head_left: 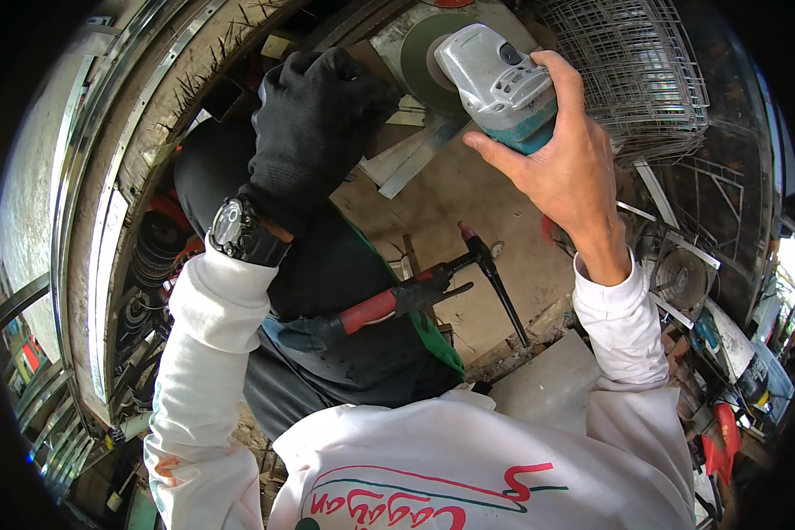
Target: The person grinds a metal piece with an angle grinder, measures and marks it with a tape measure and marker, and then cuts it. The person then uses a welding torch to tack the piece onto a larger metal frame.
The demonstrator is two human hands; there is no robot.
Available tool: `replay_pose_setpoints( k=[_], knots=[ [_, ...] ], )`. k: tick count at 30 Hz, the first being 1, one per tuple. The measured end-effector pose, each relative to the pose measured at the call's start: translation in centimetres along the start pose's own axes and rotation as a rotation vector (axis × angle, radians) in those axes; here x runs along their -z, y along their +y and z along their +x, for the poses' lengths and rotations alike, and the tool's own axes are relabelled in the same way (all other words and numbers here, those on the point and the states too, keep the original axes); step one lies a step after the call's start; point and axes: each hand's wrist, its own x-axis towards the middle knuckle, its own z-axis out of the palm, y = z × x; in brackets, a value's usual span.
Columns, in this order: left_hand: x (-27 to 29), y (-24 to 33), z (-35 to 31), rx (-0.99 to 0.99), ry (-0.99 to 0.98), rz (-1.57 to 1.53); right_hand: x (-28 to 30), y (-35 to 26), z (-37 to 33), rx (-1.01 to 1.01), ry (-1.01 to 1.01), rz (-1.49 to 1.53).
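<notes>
My bare right hand [561, 150] is wrapped round the body of a grey and teal angle grinder [499, 84]. The grinder's flat round disc [420, 62] faces left, over a light flat piece and beside a metal strip [424, 159]. In a black glove, my left hand [318, 110] is closed just left of the disc, next to a dark brown piece [375, 66]. The glove hides what its fingers hold, if anything. Across my lap lies a TIG welding torch [371, 311] with a red handle and a long black cap.
A stack of wire mesh racks [636, 71] stands at the far right. Long metal profiles [106, 221] run down the left side, beside a worn wooden edge [199, 53]. Below my right arm lies a grey sheet [548, 380]. Loose metal frames and clutter fill the right.
</notes>
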Motion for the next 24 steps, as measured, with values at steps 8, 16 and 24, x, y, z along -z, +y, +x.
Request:
replay_pose_setpoints(
  k=[8,16,24],
  knots=[
    [-0.07,-0.03,0.04,0.006,0.008,-0.006,0.07,-0.29,-0.17,-0.016,-0.021,-0.015],
    [0.08,-0.05,-0.22,0.063,-0.086,0.031,0.05,-0.19,-0.14,-0.043,-0.021,0.014],
    [0.07,-0.21,-0.11,0.056,-0.088,0.008,-0.38,-0.30,-0.01,0.008,0.006,-0.051]
  ],
)
